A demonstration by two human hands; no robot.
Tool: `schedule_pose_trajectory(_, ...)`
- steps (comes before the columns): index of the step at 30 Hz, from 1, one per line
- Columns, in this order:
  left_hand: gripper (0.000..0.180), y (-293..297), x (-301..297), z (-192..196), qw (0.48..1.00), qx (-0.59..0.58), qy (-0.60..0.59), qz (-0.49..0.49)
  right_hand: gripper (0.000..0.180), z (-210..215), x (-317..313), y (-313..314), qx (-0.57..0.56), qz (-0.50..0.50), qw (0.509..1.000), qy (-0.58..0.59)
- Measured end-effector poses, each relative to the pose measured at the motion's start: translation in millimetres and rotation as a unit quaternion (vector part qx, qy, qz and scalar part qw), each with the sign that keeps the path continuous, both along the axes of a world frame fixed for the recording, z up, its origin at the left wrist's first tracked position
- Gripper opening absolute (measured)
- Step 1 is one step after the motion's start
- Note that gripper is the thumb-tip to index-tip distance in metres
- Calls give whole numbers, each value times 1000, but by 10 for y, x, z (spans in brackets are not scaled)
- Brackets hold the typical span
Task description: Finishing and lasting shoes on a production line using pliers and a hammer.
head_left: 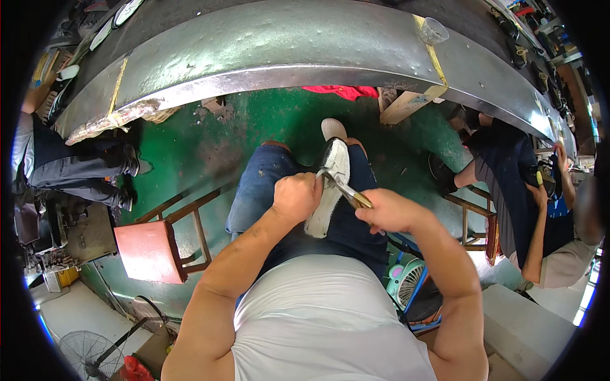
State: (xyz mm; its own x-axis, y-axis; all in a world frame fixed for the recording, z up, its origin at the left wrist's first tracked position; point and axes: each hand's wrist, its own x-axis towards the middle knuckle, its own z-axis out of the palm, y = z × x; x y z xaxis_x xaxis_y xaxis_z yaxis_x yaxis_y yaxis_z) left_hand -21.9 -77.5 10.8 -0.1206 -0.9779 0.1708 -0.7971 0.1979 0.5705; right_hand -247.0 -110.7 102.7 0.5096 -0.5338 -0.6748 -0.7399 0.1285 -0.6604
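Across my lap lies a shoe [324,213] with a white sole side turned up and black along one edge of its far end. My left hand [296,198] is closed at the shoe's left edge, its thumb close to the jaws of the pliers. The pliers [345,188], metal with brass-coloured handle ends, are gripped by my right hand [393,211]. Their curved jaws meet the shoe's edge near its middle. What lies between the jaws is too small to make out, and my left fingertips are hidden.
A metal-covered workbench [279,47] curves across in front of me, with a clear plastic cup [434,30] on it. Stools [151,251] flank me. Co-workers sit left [76,162] and right [508,178]. A small green fan [406,282] stands by my right hip.
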Motion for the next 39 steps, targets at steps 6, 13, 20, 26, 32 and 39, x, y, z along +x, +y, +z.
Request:
schedule_pose_trajectory(6,32,-81,80,-169,961,186,174,110,32,72,161,-298,-7,136,987,87)
schedule_pose_trajectory(13,57,-122,146,-381,577,426,692,86,30,-558,333,369,-98,-84,992,-7)
schedule_pose_trajectory(20,67,-152,111,-401,647,429,626,67,32,-665,442,719,15,-261,964,-51)
schedule_pose_trajectory(26,65,-192,52,-386,641,442,620,94,28,-848,122,444,263,-287,904,-177)
schedule_pose_trajectory(32,64,-269,-1,-332,654,465,587,107,34,-1060,-289,372,437,-302,789,-308)
schedule_pose_trajectory(39,62,-340,-47,-192,699,468,528,119,28,-436,-451,-240,288,-124,944,-104)
